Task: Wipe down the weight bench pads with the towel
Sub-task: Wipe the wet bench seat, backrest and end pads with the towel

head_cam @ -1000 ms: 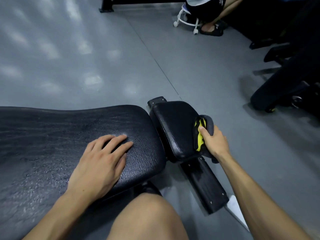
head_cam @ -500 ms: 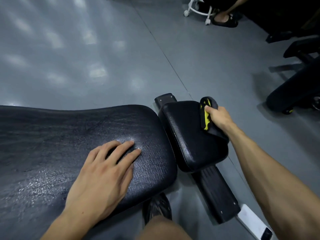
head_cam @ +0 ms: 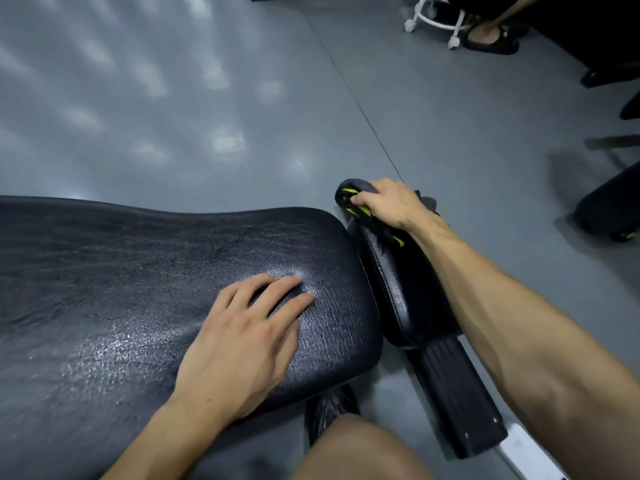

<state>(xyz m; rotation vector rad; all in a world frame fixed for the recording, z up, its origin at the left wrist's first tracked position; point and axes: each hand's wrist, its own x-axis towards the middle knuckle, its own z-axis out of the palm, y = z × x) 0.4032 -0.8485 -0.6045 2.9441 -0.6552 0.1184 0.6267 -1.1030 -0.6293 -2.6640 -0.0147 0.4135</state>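
Open floor (head_cam: pixel 173 98) beyond; stool (head_cam: pixel 436 19) far right.

I see a smooth grey floor (head_cam: pixel 180 109) mottled with soft patches of reflected light, and a thin dark seam (head_cam: pixel 360 109) running diagonally across it. At the top right a white wheeled stool base (head_cam: pixel 434 20) stands beside someone's foot in a dark slipper (head_cam: pixel 491 38). Dark gym equipment (head_cam: pixel 609 206) lines the right edge.

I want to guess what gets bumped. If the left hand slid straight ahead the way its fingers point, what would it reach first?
The left hand lies flat on the big pad, fingers aimed up and right. It would probably run off that pad's rounded end, then meet the small pad just past the gap.
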